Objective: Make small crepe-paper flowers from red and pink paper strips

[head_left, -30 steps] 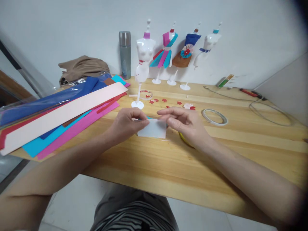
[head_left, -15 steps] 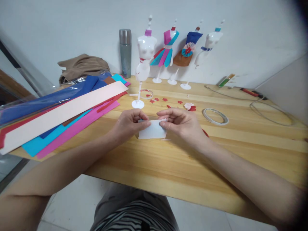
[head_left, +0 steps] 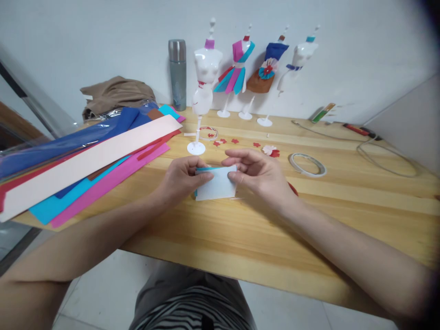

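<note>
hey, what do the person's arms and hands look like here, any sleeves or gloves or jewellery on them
Both forearms are bare as far as the frame shows, with no sleeves in view. The left hand and right hand wear no gloves, and no rings, watch or bracelets can be seen on the fingers or wrists. No markings show. Striped grey and black clothing shows below the table edge.

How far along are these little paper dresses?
Two small mannequins by the wall wear full paper dresses. Both hands, left hand and right hand, pinch a pale folded paper piece. The nearest white mannequin and the far-right mannequin carry only small trims.
</note>
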A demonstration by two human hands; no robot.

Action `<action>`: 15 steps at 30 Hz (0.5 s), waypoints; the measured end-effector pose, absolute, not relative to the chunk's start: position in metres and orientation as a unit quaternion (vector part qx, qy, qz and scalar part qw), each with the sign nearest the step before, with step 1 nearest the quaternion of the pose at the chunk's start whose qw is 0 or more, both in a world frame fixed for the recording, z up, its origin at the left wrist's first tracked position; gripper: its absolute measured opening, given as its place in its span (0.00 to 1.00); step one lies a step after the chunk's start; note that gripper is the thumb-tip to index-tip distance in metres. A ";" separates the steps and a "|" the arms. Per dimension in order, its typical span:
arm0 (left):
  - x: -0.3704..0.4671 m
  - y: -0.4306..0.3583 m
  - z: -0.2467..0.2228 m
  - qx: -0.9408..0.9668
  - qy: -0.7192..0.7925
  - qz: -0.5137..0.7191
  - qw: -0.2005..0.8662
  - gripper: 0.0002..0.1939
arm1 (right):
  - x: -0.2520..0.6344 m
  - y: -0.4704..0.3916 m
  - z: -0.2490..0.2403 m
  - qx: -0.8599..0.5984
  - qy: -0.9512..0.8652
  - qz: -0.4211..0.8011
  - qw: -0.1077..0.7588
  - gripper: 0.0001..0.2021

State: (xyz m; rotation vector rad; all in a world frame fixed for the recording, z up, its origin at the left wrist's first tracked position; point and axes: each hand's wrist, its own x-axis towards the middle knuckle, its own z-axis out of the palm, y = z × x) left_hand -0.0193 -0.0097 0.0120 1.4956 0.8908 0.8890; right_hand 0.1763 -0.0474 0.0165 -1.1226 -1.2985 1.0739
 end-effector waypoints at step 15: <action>-0.020 -0.007 0.012 0.647 0.365 0.391 0.544 0.12 | 0.174 -0.046 0.012 -0.489 -0.496 0.488 0.527 0.14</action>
